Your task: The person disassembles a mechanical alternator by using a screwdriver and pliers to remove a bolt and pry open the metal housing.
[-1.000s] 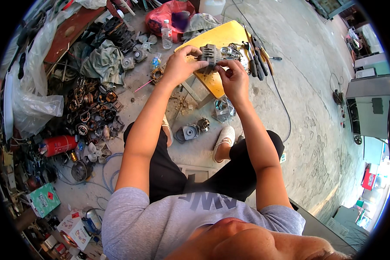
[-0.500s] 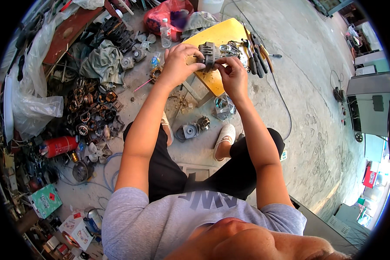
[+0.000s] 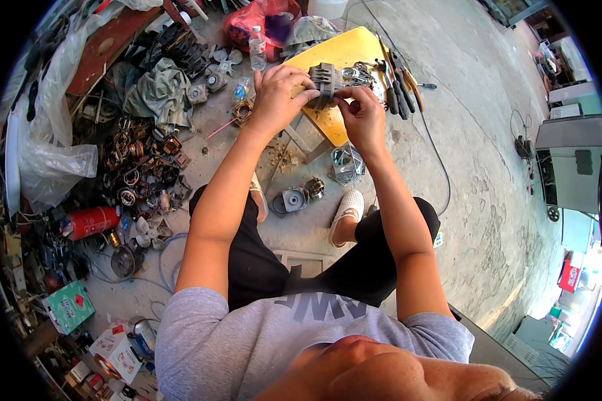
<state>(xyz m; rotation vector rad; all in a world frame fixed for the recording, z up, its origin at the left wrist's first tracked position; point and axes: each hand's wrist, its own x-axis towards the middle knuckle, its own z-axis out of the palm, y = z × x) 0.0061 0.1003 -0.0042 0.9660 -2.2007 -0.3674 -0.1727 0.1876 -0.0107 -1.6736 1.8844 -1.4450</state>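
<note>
A ribbed, dark grey metal part (image 3: 324, 83), looking like a small motor's housing, is held above the near edge of a yellow table (image 3: 361, 44). My left hand (image 3: 277, 100) pinches its left end between thumb and fingers. At the lower right end, the bent fingertips of my right hand (image 3: 364, 120) press together against it. Whether they also grip something small there is hidden. Loose small metal parts (image 3: 360, 73) lie just beyond on the tabletop, with pliers and other hand tools (image 3: 398, 90) along its right side.
On the floor between my feet sit a small motor (image 3: 295, 199) and a wire-frame piece (image 3: 348, 164). A large heap of motor parts (image 3: 140, 157) fills the left side, with a red cylinder (image 3: 90, 222) below. A plastic bottle (image 3: 257, 48) stands left of the table. A cable (image 3: 441, 167) curves along the right.
The ribbed metal part has shifted slightly right and tilted a little between my fingers. Both hands keep their hold and have moved slightly right with it.
</note>
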